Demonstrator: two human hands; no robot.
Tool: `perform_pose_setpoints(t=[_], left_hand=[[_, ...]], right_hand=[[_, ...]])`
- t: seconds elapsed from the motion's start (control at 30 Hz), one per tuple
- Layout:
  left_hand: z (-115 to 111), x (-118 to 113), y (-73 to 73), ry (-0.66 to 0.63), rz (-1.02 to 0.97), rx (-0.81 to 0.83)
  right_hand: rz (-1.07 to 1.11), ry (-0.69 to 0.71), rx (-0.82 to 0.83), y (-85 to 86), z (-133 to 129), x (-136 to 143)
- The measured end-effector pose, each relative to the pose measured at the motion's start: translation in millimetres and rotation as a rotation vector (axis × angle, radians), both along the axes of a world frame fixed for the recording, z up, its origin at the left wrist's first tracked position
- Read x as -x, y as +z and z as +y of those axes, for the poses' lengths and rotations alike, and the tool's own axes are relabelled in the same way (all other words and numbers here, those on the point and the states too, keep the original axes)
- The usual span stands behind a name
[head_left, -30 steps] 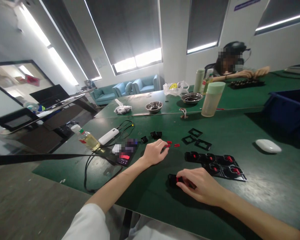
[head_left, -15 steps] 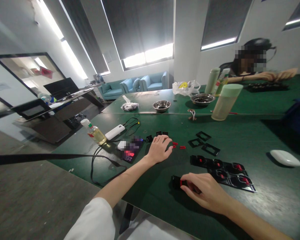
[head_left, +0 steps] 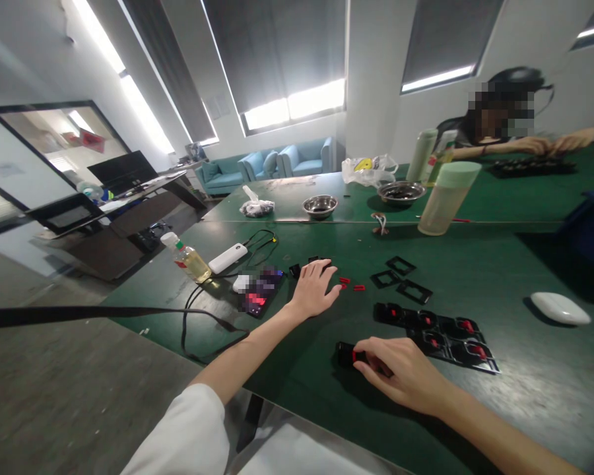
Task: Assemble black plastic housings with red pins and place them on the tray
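My left hand (head_left: 315,291) reaches over the table with its fingers spread, palm down. Its fingertips are next to several small black pieces (head_left: 295,270), partly covered by the hand. Just right of it lie a few small red clips (head_left: 359,287). Nearer to me, my right hand (head_left: 400,369) is closed in a pinch on a small black block with a red piece (head_left: 345,354), low over or on the table; its right end is hidden by the fingers. Beyond that hand sits a group of black square parts with red centres (head_left: 428,320).
Flat black frames (head_left: 414,291) lie ahead, with a white rounded case (head_left: 560,309) at right. A phone (head_left: 263,292), white power bank (head_left: 228,258), cables and an oil bottle (head_left: 194,264) are at left. Further back stand steel bowls (head_left: 319,206) and a tumbler (head_left: 448,199). Another person works across the table.
The view has shifted slightly. My left hand's fingers have moved a little over the black pieces, away from the red clips. My right hand keeps its pinch on the black block.
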State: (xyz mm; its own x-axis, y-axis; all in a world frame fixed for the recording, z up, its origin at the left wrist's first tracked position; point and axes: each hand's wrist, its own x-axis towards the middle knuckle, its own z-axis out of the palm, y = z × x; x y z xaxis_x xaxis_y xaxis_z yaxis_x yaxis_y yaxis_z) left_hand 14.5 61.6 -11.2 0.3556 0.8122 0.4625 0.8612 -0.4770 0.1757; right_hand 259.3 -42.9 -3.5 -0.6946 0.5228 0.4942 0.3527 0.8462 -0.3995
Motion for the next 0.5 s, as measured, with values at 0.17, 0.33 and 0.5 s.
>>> perform_pose_setpoints(t=[0.17,0.33,0.5], left_hand=[[1.6,2.3,-1.9,0.018,-0.004,0.003],[2.8,2.7,-5.0,0.031,0.014,0.028],[2.5,1.6,-9.1,0.042,0.043,0.022]], right_hand=[[0.005,0.004,-0.012,-0.7,0.2,0.5],[0.022,-0.009,-0.018,0.6,0.4,0.3],[0.043,-0.035,-0.042,0.5,0.8,-3.0]])
